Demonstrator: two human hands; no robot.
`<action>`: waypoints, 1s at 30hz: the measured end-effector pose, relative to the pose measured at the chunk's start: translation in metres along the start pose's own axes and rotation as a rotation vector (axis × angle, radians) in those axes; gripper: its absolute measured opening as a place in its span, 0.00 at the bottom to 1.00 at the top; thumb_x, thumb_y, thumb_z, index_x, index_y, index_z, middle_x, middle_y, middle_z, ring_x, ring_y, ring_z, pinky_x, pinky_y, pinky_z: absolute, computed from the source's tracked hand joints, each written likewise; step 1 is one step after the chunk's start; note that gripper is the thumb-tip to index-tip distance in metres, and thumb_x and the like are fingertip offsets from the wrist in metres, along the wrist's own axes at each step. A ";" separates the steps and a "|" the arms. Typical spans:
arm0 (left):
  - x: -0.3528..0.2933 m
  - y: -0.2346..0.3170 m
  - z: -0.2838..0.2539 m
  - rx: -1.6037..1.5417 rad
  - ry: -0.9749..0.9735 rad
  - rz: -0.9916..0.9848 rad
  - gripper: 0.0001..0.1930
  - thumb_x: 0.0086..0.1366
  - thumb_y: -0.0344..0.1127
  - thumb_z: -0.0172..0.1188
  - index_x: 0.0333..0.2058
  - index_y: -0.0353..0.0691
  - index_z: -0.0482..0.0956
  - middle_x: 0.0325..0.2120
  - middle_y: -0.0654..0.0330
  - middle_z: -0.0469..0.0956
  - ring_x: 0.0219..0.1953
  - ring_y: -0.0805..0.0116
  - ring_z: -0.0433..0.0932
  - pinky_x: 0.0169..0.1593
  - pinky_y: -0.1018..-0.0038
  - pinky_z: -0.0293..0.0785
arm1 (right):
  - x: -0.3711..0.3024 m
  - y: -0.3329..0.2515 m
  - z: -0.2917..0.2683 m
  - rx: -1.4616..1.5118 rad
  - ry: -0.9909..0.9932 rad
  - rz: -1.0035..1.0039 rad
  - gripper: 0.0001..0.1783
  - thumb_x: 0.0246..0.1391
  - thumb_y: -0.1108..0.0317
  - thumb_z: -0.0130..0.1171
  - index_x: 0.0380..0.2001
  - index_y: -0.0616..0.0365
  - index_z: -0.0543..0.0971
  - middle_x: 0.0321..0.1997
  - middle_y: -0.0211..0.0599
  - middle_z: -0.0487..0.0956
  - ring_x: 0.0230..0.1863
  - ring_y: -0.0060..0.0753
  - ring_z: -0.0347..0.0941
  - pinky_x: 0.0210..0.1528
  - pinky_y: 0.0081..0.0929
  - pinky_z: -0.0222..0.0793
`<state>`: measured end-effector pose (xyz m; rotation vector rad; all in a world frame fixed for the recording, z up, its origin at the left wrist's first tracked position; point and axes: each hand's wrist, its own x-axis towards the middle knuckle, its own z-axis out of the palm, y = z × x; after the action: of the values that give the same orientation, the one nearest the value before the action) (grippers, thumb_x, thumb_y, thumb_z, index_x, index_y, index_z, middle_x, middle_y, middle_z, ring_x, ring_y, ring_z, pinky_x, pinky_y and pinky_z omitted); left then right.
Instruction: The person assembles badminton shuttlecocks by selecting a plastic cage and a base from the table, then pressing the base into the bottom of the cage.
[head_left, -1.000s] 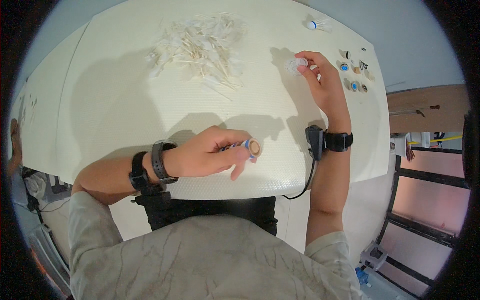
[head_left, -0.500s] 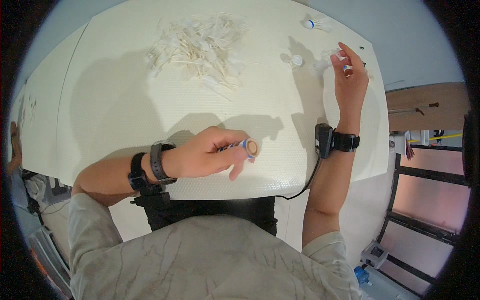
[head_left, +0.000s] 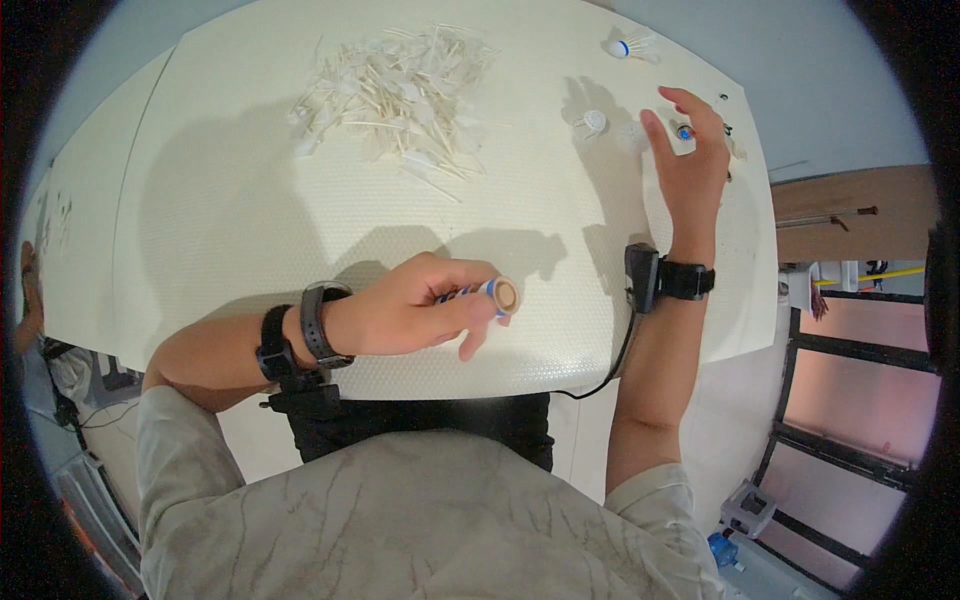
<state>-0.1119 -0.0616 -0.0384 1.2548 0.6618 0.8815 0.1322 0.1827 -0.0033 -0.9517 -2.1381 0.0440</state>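
Note:
My left hand (head_left: 410,310) is closed round a blue-and-white striped tube (head_left: 484,293) above the near part of the table; its round brown end points right. My right hand (head_left: 695,165) reaches to the far right, thumb and forefinger spread apart. A small round blue thing (head_left: 685,132) shows in the gap between them; whether the hand touches it I cannot tell. Left of that hand lies a small white round thing (head_left: 593,122) with a dotted face. A shuttlecock (head_left: 622,48) with a blue band lies on its side at the far edge.
A loose heap of white feathers (head_left: 400,95) covers the far middle of the white table (head_left: 480,215). Small dark bits (head_left: 728,130) lie by the right edge. A black cable (head_left: 625,350) runs from my right wrist. Another person's arm (head_left: 30,295) shows at far left.
My right hand has shifted slightly left and its fingers have spread. White pieces at its fingertips no longer show there. The white round thing now shows a dotted face. My left hand is unmoved.

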 end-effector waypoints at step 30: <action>-0.002 0.010 0.003 -0.043 0.024 -0.085 0.14 0.79 0.41 0.49 0.44 0.37 0.78 0.21 0.66 0.79 0.23 0.83 0.63 0.28 0.80 0.60 | -0.010 0.002 0.001 0.001 -0.145 0.238 0.37 0.46 0.64 0.78 0.61 0.50 0.76 0.45 0.38 0.85 0.41 0.36 0.82 0.46 0.35 0.78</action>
<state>-0.1127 -0.0640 -0.0286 1.1714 0.7067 0.8374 0.1370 0.1785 -0.0110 -1.2307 -2.1433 0.2378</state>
